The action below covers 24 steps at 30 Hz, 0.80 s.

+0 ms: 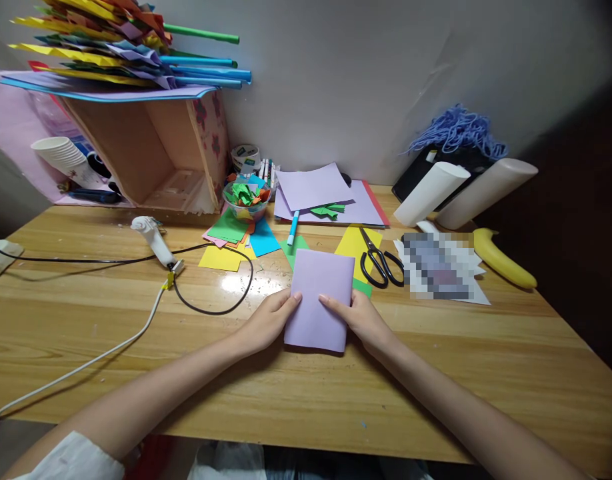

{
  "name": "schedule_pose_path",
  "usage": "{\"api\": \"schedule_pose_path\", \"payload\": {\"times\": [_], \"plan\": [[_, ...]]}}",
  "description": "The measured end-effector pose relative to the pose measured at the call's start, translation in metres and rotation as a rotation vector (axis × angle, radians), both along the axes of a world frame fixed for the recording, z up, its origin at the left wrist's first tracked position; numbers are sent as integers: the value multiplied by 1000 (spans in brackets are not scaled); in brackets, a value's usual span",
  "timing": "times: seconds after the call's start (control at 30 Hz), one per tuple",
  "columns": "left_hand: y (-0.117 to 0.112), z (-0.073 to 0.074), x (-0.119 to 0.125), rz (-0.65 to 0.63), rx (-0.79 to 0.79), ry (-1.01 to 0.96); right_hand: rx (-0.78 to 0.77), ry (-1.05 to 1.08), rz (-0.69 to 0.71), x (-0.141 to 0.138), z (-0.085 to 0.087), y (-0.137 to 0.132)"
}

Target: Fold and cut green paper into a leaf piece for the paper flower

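A sheet of purple paper (320, 327), seemingly folded, is held up over the table by its two sides. My left hand (273, 321) grips its left edge, thumb in front and fingers behind. On the opposite edge my right hand (363, 319) is closed the same way, its thumb lying across the front. Behind the sheet, green paper (295, 248) and yellow paper (347, 244) are partly covered. Black-handled scissors (377, 260) lie just beyond my right hand. A blue marker (293, 228) lies above the held paper.
A glue gun (153, 241) with cables stands at left, near colored sheets (227, 259) and a bowl (247, 207) of paper scraps. A box (151, 143) bears paper flowers (101, 50). Purple sheets (316, 183), paper rolls (433, 193) and a banana (503, 260) lie farther back.
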<state>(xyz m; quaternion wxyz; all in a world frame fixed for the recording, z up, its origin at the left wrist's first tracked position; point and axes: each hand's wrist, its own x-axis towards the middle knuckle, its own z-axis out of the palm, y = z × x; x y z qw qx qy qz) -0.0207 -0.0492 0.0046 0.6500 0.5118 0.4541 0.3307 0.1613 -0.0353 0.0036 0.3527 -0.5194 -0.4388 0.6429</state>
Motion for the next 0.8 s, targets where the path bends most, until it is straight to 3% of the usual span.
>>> {"api": "schedule_pose_path", "payload": {"times": [0.8], "plan": [[-1,0,5,73,6,28,-19,-18,-39,0,-5,-1]]}}
